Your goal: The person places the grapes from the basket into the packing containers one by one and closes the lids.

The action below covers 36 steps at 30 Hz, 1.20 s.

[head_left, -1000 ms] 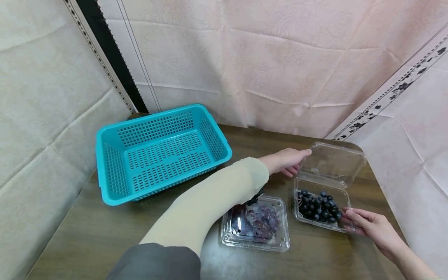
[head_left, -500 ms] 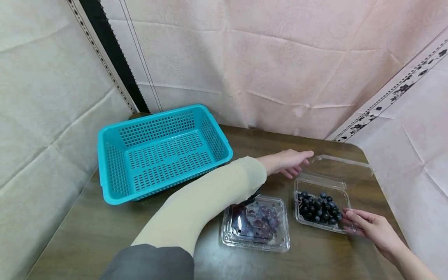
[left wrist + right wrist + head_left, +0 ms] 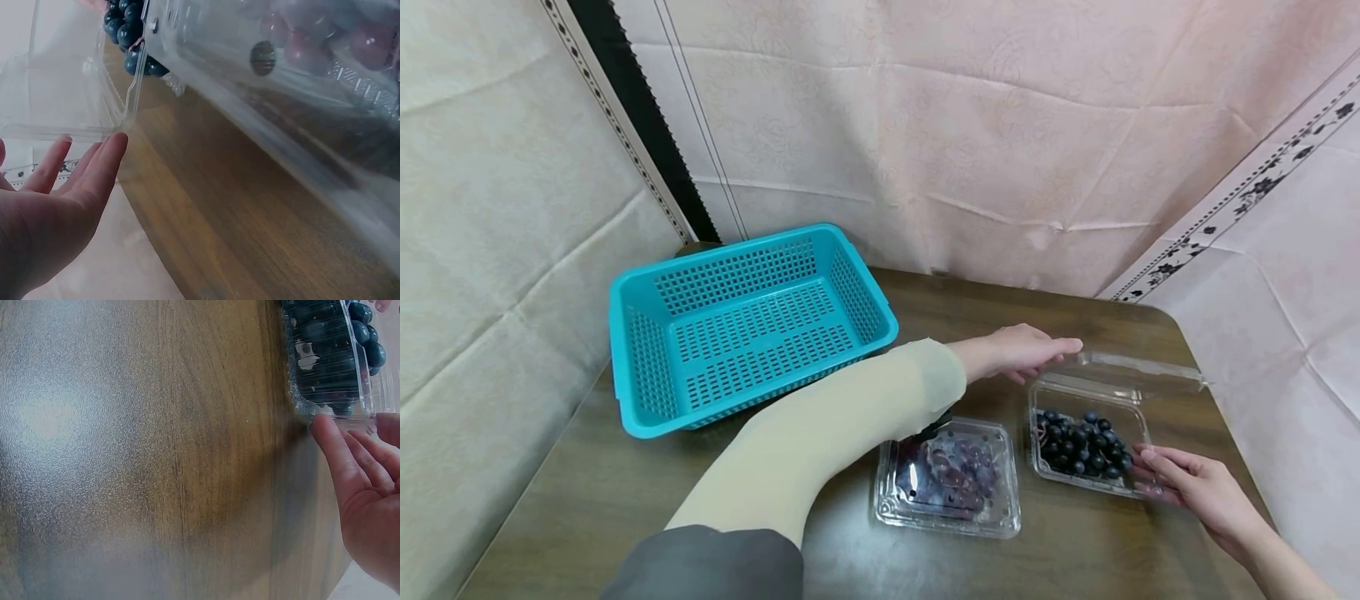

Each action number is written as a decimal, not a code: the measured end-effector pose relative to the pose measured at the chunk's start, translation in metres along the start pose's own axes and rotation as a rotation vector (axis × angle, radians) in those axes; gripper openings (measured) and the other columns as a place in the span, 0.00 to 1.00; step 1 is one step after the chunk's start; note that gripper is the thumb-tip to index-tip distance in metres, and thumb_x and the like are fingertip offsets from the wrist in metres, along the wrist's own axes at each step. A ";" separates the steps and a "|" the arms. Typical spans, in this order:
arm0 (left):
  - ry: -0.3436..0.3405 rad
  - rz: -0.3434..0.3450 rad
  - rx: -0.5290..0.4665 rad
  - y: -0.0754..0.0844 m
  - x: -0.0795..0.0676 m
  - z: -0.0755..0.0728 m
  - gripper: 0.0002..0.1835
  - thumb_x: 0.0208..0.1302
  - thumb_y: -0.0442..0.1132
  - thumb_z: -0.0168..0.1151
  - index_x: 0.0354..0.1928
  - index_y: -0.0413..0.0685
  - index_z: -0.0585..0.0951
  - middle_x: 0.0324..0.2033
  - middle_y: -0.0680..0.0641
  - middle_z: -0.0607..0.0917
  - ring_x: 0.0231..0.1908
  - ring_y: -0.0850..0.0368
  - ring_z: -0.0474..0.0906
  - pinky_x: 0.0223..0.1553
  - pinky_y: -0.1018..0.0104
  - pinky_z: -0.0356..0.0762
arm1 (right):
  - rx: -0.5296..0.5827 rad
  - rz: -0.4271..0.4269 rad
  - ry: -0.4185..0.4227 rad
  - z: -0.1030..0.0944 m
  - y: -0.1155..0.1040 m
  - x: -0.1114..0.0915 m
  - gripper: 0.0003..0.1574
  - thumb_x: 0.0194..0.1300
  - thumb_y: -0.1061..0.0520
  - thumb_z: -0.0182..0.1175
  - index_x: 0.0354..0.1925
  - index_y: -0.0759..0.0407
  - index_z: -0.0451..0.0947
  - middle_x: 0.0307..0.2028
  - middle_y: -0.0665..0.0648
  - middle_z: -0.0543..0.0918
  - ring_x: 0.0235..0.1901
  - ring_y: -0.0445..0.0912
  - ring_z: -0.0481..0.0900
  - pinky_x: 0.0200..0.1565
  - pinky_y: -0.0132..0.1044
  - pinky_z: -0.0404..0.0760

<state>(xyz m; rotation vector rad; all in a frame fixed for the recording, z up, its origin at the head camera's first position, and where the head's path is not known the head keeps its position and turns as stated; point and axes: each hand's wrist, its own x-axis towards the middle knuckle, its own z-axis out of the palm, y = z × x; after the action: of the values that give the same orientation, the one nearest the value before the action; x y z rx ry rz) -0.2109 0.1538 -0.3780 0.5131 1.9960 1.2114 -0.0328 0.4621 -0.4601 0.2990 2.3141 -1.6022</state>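
A clear plastic clamshell box [image 3: 1047, 471] holds dark blue-black grapes [image 3: 1084, 446] on the right of the table; its hinged lid [image 3: 1142, 363] leans far back, away from me. My left hand [image 3: 1026, 348] reaches across to the lid's left end. In the left wrist view its fingers [image 3: 103, 172] are extended and touch the lid's edge. With my right hand [image 3: 1195, 485] I grip the box's right side, thumb at the rim and fingers lower on the wall. A second clamshell box [image 3: 951, 525], shut, contains reddish-purple grapes [image 3: 958, 475] and sits below my left forearm.
A turquoise perforated basket [image 3: 752, 408] stands at the back left, with nothing in it. The brown wooden table [image 3: 587, 517] meets pale cloth hangings [image 3: 970, 167] behind and at both sides. My left sleeve [image 3: 842, 425] crosses the middle of the table.
The lid has swung backward and down from a raised position. My left hand has followed it slightly right and toward me. My right hand stays on the box.
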 end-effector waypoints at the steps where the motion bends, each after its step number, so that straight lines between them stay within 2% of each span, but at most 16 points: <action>1: 0.009 0.007 0.032 0.000 -0.001 0.001 0.29 0.77 0.68 0.56 0.60 0.55 0.88 0.53 0.54 0.89 0.52 0.57 0.86 0.51 0.57 0.88 | -0.002 0.002 0.000 0.000 0.000 0.000 0.31 0.86 0.56 0.52 0.67 0.84 0.70 0.47 0.41 0.91 0.46 0.39 0.91 0.45 0.36 0.91; 5: 0.063 0.058 0.206 -0.002 -0.005 0.005 0.29 0.73 0.71 0.58 0.58 0.60 0.88 0.52 0.59 0.89 0.44 0.60 0.85 0.44 0.65 0.85 | -0.003 0.008 0.000 0.000 0.000 0.000 0.31 0.86 0.55 0.52 0.68 0.85 0.69 0.47 0.41 0.91 0.47 0.38 0.90 0.45 0.36 0.91; 9: 0.100 0.124 0.336 -0.004 -0.012 0.007 0.26 0.72 0.72 0.59 0.52 0.63 0.89 0.44 0.63 0.87 0.42 0.63 0.83 0.43 0.69 0.78 | -0.010 0.010 0.005 0.000 -0.001 0.000 0.32 0.86 0.55 0.52 0.69 0.84 0.69 0.47 0.40 0.91 0.47 0.37 0.90 0.45 0.36 0.90; 12: 0.095 0.163 0.367 -0.006 -0.016 0.009 0.23 0.72 0.71 0.60 0.47 0.64 0.89 0.39 0.64 0.86 0.43 0.67 0.79 0.45 0.70 0.76 | 0.006 0.005 -0.001 0.000 -0.001 0.000 0.31 0.86 0.55 0.52 0.68 0.82 0.71 0.47 0.40 0.91 0.48 0.37 0.90 0.46 0.36 0.90; 15: 0.087 0.183 0.384 -0.009 -0.018 0.009 0.21 0.72 0.70 0.61 0.47 0.65 0.88 0.39 0.65 0.85 0.42 0.68 0.79 0.45 0.71 0.76 | 0.036 -0.004 -0.006 0.000 0.000 -0.001 0.28 0.86 0.56 0.51 0.67 0.80 0.73 0.47 0.41 0.91 0.48 0.39 0.90 0.46 0.36 0.90; 24: 0.064 0.231 0.432 -0.015 -0.023 0.011 0.23 0.70 0.69 0.64 0.52 0.63 0.87 0.48 0.63 0.86 0.48 0.69 0.79 0.48 0.73 0.77 | 0.066 -0.013 -0.006 0.000 0.002 -0.001 0.24 0.87 0.56 0.51 0.66 0.73 0.77 0.47 0.42 0.91 0.48 0.39 0.90 0.46 0.36 0.90; 28: 0.039 0.257 0.486 -0.016 -0.024 0.011 0.27 0.70 0.68 0.65 0.59 0.60 0.86 0.54 0.60 0.87 0.51 0.69 0.80 0.50 0.74 0.77 | 0.088 -0.045 -0.027 0.000 0.003 -0.002 0.21 0.87 0.56 0.49 0.63 0.62 0.83 0.48 0.41 0.91 0.49 0.37 0.90 0.46 0.34 0.90; 33: 0.028 0.277 0.544 -0.016 -0.023 0.013 0.28 0.70 0.68 0.66 0.61 0.60 0.85 0.58 0.59 0.86 0.51 0.69 0.79 0.49 0.75 0.76 | 0.253 -0.130 -0.138 -0.006 0.005 -0.005 0.26 0.90 0.58 0.41 0.58 0.48 0.87 0.52 0.46 0.91 0.53 0.40 0.89 0.49 0.36 0.90; 36: 0.030 0.275 0.562 -0.017 -0.022 0.014 0.28 0.69 0.69 0.66 0.61 0.62 0.85 0.59 0.60 0.85 0.52 0.69 0.79 0.49 0.75 0.76 | 0.391 -0.188 -0.228 -0.014 0.005 -0.006 0.31 0.90 0.60 0.34 0.59 0.49 0.87 0.55 0.53 0.90 0.56 0.43 0.88 0.52 0.39 0.89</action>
<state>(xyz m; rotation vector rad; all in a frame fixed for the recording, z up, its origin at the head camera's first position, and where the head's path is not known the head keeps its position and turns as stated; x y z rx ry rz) -0.1850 0.1395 -0.3888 1.0778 2.3460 0.7926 -0.0269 0.4767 -0.4578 -0.0205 1.8977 -2.0607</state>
